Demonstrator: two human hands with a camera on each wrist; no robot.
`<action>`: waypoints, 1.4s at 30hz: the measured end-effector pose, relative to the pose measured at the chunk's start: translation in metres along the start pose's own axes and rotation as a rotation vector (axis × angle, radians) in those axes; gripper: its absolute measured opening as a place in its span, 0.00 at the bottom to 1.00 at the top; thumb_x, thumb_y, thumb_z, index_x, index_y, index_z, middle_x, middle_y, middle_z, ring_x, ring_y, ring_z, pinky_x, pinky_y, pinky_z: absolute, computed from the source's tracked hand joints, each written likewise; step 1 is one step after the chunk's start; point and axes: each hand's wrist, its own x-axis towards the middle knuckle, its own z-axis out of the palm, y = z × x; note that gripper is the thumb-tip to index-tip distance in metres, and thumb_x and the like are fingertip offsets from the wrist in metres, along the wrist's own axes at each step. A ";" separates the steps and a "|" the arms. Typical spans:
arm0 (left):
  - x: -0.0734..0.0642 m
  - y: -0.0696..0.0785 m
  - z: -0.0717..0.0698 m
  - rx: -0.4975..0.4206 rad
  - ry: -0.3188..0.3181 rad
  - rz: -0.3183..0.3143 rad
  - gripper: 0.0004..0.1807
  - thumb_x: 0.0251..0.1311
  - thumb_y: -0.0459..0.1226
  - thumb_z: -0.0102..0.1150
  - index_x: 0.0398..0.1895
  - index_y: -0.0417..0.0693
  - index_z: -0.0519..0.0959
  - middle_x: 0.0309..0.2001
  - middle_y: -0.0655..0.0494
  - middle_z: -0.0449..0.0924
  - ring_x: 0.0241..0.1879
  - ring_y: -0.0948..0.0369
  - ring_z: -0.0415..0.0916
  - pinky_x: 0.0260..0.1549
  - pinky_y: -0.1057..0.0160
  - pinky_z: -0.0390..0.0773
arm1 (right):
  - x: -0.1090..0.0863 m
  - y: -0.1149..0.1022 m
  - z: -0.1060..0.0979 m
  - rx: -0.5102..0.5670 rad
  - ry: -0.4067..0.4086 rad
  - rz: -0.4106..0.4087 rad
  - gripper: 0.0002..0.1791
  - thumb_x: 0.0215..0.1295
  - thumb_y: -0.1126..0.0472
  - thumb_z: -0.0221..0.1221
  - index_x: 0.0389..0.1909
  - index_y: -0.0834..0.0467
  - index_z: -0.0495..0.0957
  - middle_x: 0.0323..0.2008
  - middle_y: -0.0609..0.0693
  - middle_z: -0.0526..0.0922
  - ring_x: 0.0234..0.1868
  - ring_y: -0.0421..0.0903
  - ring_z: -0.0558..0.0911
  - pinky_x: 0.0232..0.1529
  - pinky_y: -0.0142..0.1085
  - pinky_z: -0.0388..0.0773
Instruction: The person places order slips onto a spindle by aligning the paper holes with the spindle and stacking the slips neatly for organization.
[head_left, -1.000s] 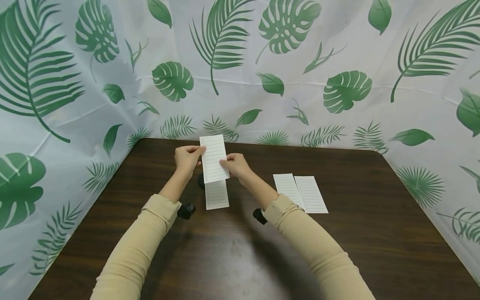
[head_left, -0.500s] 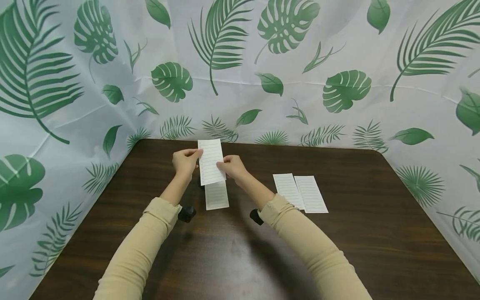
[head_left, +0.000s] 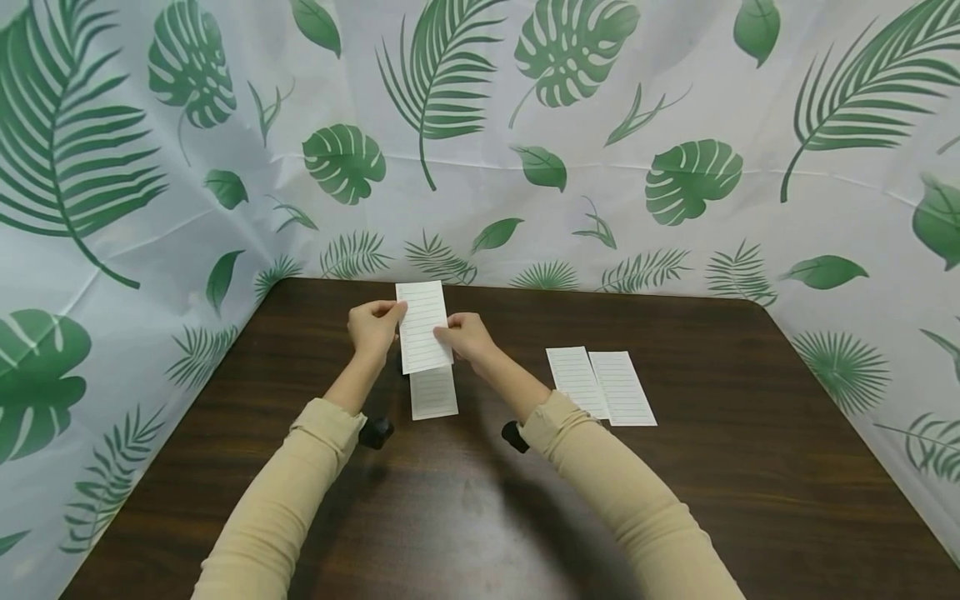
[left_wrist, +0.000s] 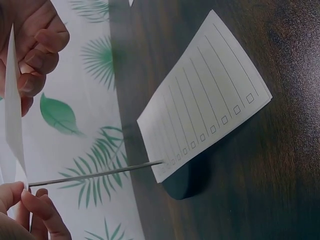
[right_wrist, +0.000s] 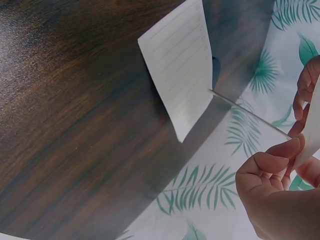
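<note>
A lined white paper slip [head_left: 422, 354] is held up by both hands. My left hand [head_left: 371, 329] pinches its left edge near the top, and my right hand [head_left: 469, 335] pinches its right edge, thumb in front. In the left wrist view a thin metal spike [left_wrist: 100, 174] rises from a dark round base [left_wrist: 181, 184] to the left fingertips and the slip's edge. Whether the tip has pierced the held slip cannot be told. Lower down, another lined slip [left_wrist: 200, 95] with a column of small boxes sits slanted, the spike passing through near one edge.
Two more lined slips, a left one [head_left: 576, 379] and a right one [head_left: 624, 390], lie side by side on the dark wooden table [head_left: 735, 475], right of the hands. A white leaf-patterned curtain [head_left: 480, 167] stands behind and at the sides.
Both hands have brought the held slip slightly down and to the left. In the last half second it has sunk only a little more. The slips on the table have not moved.
</note>
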 end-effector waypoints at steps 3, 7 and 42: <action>0.000 -0.001 0.002 0.000 0.017 0.011 0.12 0.56 0.38 0.64 0.37 0.37 0.84 0.32 0.50 0.82 0.27 0.57 0.75 0.14 0.76 0.73 | -0.001 -0.001 0.000 0.001 -0.007 -0.004 0.10 0.66 0.65 0.54 0.37 0.70 0.76 0.14 0.45 0.67 0.11 0.36 0.56 0.13 0.26 0.54; 0.001 -0.001 0.004 -0.010 0.039 0.012 0.11 0.55 0.38 0.64 0.35 0.38 0.85 0.31 0.49 0.81 0.30 0.53 0.76 0.14 0.76 0.73 | 0.000 -0.001 -0.001 -0.004 -0.018 -0.012 0.09 0.66 0.65 0.53 0.35 0.69 0.75 0.11 0.43 0.63 0.11 0.36 0.56 0.14 0.26 0.54; 0.014 -0.009 0.008 -0.004 -0.038 -0.111 0.14 0.60 0.40 0.60 0.39 0.36 0.84 0.22 0.60 0.74 0.15 0.68 0.68 0.16 0.75 0.71 | 0.017 0.009 -0.001 -0.102 -0.070 0.148 0.10 0.66 0.62 0.55 0.30 0.66 0.75 0.12 0.47 0.64 0.15 0.41 0.62 0.19 0.31 0.61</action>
